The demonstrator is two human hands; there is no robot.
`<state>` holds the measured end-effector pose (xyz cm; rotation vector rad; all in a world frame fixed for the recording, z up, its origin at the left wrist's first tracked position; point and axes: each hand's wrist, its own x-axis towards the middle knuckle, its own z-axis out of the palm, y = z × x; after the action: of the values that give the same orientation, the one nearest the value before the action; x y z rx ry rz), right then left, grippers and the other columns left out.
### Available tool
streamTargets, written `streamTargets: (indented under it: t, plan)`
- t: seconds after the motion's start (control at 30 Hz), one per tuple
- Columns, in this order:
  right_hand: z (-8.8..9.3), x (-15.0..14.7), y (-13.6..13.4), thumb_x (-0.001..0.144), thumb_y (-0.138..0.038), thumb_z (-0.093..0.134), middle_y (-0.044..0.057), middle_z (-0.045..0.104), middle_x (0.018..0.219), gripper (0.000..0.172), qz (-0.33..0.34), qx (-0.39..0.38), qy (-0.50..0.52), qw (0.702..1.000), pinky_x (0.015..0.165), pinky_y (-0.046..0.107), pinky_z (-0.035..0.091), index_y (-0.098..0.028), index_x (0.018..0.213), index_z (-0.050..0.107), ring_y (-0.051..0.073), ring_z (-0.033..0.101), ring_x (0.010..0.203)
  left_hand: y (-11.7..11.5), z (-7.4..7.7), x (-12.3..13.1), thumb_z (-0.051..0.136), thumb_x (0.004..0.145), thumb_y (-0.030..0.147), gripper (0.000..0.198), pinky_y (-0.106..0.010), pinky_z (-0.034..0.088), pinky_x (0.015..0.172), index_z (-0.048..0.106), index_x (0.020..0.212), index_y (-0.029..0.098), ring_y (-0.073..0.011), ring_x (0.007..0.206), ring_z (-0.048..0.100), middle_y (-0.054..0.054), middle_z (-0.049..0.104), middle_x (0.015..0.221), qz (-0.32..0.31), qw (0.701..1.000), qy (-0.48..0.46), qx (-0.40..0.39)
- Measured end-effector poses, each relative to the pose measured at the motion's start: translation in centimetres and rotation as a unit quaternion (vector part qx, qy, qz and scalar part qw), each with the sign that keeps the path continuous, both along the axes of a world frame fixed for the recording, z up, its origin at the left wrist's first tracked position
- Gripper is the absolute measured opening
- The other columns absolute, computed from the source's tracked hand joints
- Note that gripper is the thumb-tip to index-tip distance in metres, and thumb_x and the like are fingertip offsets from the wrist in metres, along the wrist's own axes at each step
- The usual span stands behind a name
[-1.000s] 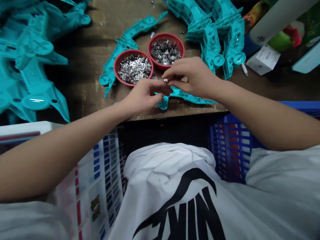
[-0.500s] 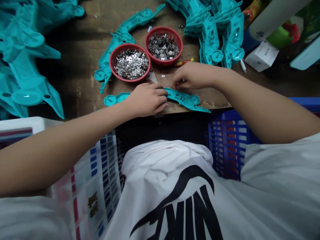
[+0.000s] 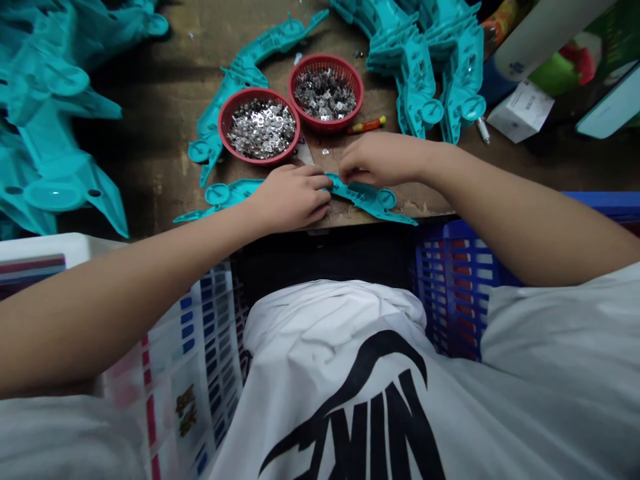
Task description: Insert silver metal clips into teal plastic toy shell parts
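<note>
A long, curved turquoise plastic part [image 3: 373,199] lies along the near edge of the table. My left hand [image 3: 295,199] grips its middle, fingers bent over it and hiding that section. Just to the right, my right hand [image 3: 377,160] is closed in a pinch at the part's upper edge. Whatever those fingertips hold, if anything, is hidden. Beyond the hands stand two red baskets: the left one [image 3: 223,137] holds shiny small metal pieces, the right one [image 3: 359,90] darker metal clips. A loose metal piece [image 3: 325,151] lies between the hands and baskets.
Another turquoise part [image 3: 220,100] lies behind the left basket. Turquoise parts are piled at left [image 3: 55,150] and stacked at right [image 3: 410,67]. A red-and-yellow screwdriver-like tool [image 3: 367,125] and white box [image 3: 521,112] sit right. A blue basket [image 3: 450,287] stands below the table edge.
My right hand has moved slightly left and down, to the part's upper edge. More of the part's left end shows, reaching further left. My left hand keeps its grip, shifting slightly left.
</note>
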<state>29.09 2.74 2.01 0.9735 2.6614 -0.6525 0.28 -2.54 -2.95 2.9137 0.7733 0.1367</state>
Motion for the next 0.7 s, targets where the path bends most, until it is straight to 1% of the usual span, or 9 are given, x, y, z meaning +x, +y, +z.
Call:
streamTargets:
  t: [0.1,0.23,0.3,0.37,0.43,0.5,0.6,0.63,0.7]
  plan:
    - [-0.4,0.1,0.1,0.118,-0.043,0.080,0.009,0.092,0.134,0.033,0.013,-0.003,-0.008,1.000,0.107,0.045,0.052,-0.030,0.143,0.098,0.038,0.080,0.129,-0.1,0.1,0.1,0.062,0.124,0.036,0.040,-0.058,0.069,0.111,0.100,0.125,0.027,-0.0430,0.150,0.084,-0.016,0.094,0.150,0.001,1.000,-0.003,-0.003]
    - [-0.4,0.4,0.2,0.121,-0.052,0.076,0.010,0.093,0.138,0.039,0.018,-0.009,0.020,1.000,0.111,0.047,0.055,-0.027,0.141,0.098,0.037,0.080,0.132,-0.3,0.5,0.3,0.061,0.123,0.035,0.041,-0.060,0.070,0.110,0.101,0.125,0.024,-0.0450,0.149,0.084,-0.017,0.093,0.150,0.009,1.000,-0.005,-0.015]
    - [-0.4,0.7,0.6,0.121,-0.055,0.070,0.012,0.096,0.141,0.046,-0.026,0.015,0.036,0.999,0.114,0.048,0.056,-0.026,0.142,0.098,0.036,0.081,0.130,-0.1,0.9,0.1,0.063,0.121,0.036,0.039,-0.060,0.070,0.108,0.100,0.121,0.025,-0.0450,0.144,0.085,-0.017,0.094,0.146,0.016,1.000,-0.001,-0.022]
    - [-0.9,1.3,1.3,0.119,-0.054,0.062,0.017,0.097,0.142,0.054,-0.109,0.077,0.028,0.991,0.115,0.051,0.056,-0.024,0.145,0.098,0.036,0.081,0.128,0.5,1.5,-0.5,0.067,0.118,0.037,0.033,-0.057,0.069,0.105,0.099,0.114,0.028,-0.0426,0.135,0.086,-0.015,0.095,0.134,0.019,0.999,0.004,-0.037]
    - [-1.7,2.0,2.2,0.117,-0.055,0.053,0.023,0.096,0.144,0.062,-0.191,0.147,0.004,0.970,0.115,0.055,0.056,-0.022,0.145,0.097,0.038,0.080,0.130,1.4,2.0,-1.6,0.072,0.115,0.035,0.026,-0.052,0.068,0.101,0.094,0.104,0.030,-0.0390,0.124,0.086,-0.012,0.094,0.118,0.028,0.998,0.013,-0.054]
    - [-2.8,2.8,2.9,0.114,-0.066,0.052,0.025,0.097,0.139,0.065,-0.229,0.175,0.003,0.958,0.118,0.057,0.055,-0.024,0.134,0.097,0.041,0.078,0.136,2.3,2.4,-2.6,0.077,0.112,0.035,0.019,-0.047,0.067,0.103,0.089,0.099,0.028,-0.0358,0.119,0.085,-0.008,0.090,0.108,0.049,0.996,0.018,-0.075]
    - [-4.0,3.1,3.3,0.106,-0.086,0.060,0.018,0.099,0.122,0.063,-0.240,0.168,0.045,0.955,0.122,0.052,0.054,-0.032,0.113,0.093,0.038,0.074,0.145,3.4,2.5,-3.2,0.085,0.108,0.033,0.008,-0.044,0.066,0.114,0.087,0.111,0.026,-0.0356,0.130,0.085,-0.004,0.092,0.122,0.088,0.989,0.006,-0.116]
    - [-4.1,3.0,3.1,0.108,-0.083,0.061,0.017,0.100,0.125,0.061,-0.239,0.168,0.042,0.955,0.121,0.051,0.055,-0.032,0.116,0.094,0.037,0.074,0.147,3.5,2.5,-3.1,0.089,0.106,0.032,0.013,-0.044,0.065,0.117,0.089,0.118,0.026,-0.0368,0.135,0.085,-0.005,0.093,0.131,0.097,0.987,0.004,-0.128]
    - [-3.8,2.3,2.6,0.118,-0.059,0.058,0.016,0.097,0.145,0.054,-0.232,0.177,-0.005,0.956,0.116,0.049,0.058,-0.025,0.137,0.095,0.036,0.078,0.146,3.2,2.6,-2.4,0.093,0.104,0.034,0.026,-0.044,0.066,0.119,0.091,0.129,0.028,-0.0395,0.144,0.085,-0.007,0.093,0.146,0.104,0.985,0.023,-0.138]
